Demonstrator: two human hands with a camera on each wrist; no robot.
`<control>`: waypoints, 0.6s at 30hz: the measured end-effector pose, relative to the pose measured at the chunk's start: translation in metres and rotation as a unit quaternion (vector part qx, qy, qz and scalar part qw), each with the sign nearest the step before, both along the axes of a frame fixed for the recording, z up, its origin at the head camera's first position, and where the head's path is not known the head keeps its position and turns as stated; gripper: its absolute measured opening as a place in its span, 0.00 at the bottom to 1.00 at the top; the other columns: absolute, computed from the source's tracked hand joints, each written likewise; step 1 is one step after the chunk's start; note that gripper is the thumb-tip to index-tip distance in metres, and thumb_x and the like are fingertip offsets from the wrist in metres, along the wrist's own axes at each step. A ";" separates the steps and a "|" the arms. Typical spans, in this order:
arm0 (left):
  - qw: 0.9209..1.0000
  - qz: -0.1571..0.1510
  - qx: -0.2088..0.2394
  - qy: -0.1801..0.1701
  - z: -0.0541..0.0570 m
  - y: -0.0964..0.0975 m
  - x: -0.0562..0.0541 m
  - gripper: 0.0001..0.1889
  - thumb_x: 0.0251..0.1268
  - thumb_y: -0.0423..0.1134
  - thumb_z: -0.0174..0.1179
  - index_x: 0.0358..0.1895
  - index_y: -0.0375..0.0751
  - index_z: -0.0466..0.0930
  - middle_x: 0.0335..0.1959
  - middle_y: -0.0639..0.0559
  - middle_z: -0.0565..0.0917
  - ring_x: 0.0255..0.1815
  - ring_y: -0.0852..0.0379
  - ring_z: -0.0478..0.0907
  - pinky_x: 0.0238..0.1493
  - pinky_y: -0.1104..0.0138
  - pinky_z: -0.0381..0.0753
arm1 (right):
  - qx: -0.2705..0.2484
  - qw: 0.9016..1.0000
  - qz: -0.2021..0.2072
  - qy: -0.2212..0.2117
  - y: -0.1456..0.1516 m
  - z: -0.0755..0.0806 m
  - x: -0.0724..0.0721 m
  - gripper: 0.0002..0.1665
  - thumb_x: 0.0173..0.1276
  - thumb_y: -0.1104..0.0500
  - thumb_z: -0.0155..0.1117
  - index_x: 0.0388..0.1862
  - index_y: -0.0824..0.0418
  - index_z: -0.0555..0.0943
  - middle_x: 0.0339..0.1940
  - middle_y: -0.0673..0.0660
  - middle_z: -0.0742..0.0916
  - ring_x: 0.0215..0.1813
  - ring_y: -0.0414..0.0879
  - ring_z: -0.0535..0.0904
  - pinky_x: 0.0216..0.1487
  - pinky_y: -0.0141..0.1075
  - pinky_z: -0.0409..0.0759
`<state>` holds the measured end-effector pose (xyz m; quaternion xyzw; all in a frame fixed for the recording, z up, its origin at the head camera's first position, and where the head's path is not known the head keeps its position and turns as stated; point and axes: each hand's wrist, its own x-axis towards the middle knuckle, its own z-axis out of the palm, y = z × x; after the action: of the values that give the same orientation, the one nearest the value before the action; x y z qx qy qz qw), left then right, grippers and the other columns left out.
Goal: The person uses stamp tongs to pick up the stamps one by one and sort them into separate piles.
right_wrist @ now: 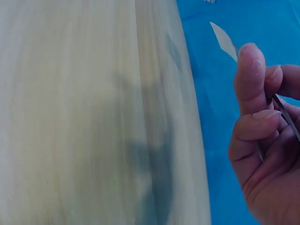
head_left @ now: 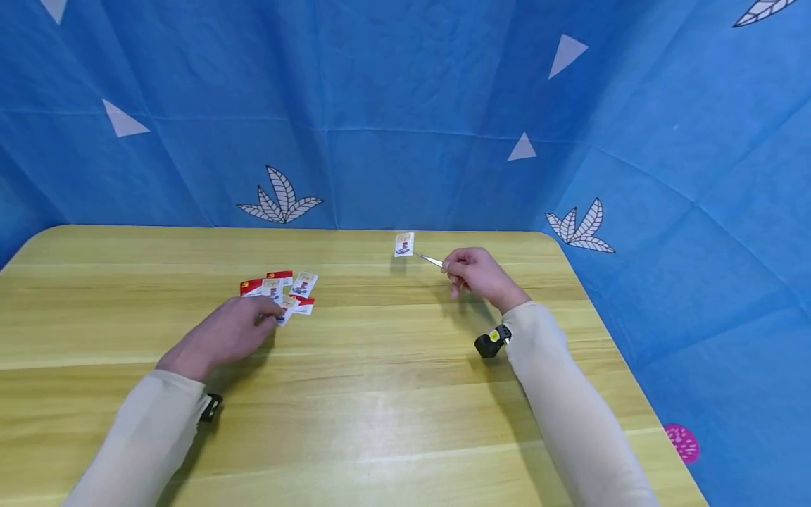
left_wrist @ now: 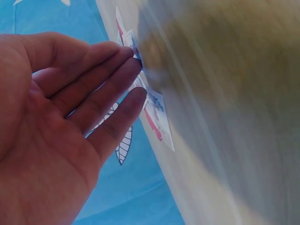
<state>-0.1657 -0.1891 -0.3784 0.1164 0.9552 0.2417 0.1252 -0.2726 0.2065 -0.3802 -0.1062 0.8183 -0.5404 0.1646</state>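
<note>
My right hand (head_left: 483,276) grips a pair of metal tweezers (head_left: 433,260) between thumb and fingers. At the tweezers' tips a small stamp (head_left: 403,245) with a printed picture is held up over the far part of the table, its shadow falling below it. In the right wrist view the stamp (right_wrist: 225,42) shows past my thumb, and the tweezers (right_wrist: 288,118) run back into the palm. On the left, several stamps (head_left: 304,284) lie in an overlapping pile, some with red ends. The fingers of my left hand (head_left: 229,329) extend and rest at the pile's near edge.
A wooden table (head_left: 380,394) with rounded far corners carries everything. A blue patterned curtain (head_left: 405,84) hangs along its far edge and right side. A black wrist camera (head_left: 489,343) is strapped at my right cuff.
</note>
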 end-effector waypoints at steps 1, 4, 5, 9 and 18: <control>1.000 -0.001 -0.001 0.000 0.000 0.000 0.000 0.18 0.70 0.36 0.56 0.59 0.32 0.79 0.56 0.36 0.79 0.46 0.43 0.72 0.28 0.63 0.70 | -0.002 1.000 -0.002 -0.001 0.002 -0.001 -0.002 0.14 0.75 0.65 0.51 0.45 0.79 0.75 0.21 0.57 0.76 0.20 0.46 0.79 0.23 0.35 0.69; 1.000 -0.003 -0.004 -0.004 0.002 0.001 -0.001 0.18 0.70 0.36 0.56 0.59 0.32 0.79 0.56 0.36 0.79 0.46 0.42 0.72 0.29 0.62 0.70 | -0.011 1.000 -0.007 -0.005 0.005 -0.004 -0.007 0.14 0.75 0.65 0.51 0.45 0.79 0.74 0.21 0.57 0.76 0.19 0.45 0.78 0.23 0.35 0.69; 1.000 -0.003 -0.005 -0.005 0.002 0.001 -0.001 0.18 0.71 0.36 0.56 0.59 0.32 0.79 0.56 0.36 0.79 0.46 0.42 0.72 0.29 0.62 0.70 | -0.013 1.000 -0.007 -0.006 0.006 -0.005 -0.008 0.14 0.75 0.65 0.51 0.44 0.79 0.74 0.21 0.57 0.76 0.19 0.45 0.78 0.22 0.35 0.69; 1.000 -0.007 -0.006 -0.005 0.003 0.001 -0.001 0.18 0.71 0.37 0.56 0.59 0.32 0.79 0.57 0.36 0.78 0.47 0.42 0.71 0.32 0.61 0.70 | -0.014 1.000 -0.011 -0.006 0.009 -0.006 -0.012 0.14 0.75 0.65 0.51 0.44 0.79 0.73 0.20 0.56 0.75 0.19 0.44 0.77 0.23 0.35 0.68; 1.000 -0.005 -0.011 -0.006 0.001 -0.001 -0.001 0.18 0.71 0.37 0.55 0.60 0.33 0.79 0.58 0.36 0.78 0.47 0.42 0.71 0.34 0.60 0.70 | -0.025 1.000 -0.004 0.005 0.020 -0.008 -0.019 0.16 0.76 0.64 0.51 0.46 0.81 0.72 0.21 0.55 0.75 0.19 0.43 0.76 0.24 0.35 0.70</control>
<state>-0.1671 -0.1900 -0.3773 0.1183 0.9565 0.2309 0.1334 -0.2912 0.2268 -0.3877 -0.1102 0.8056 -0.5610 0.1554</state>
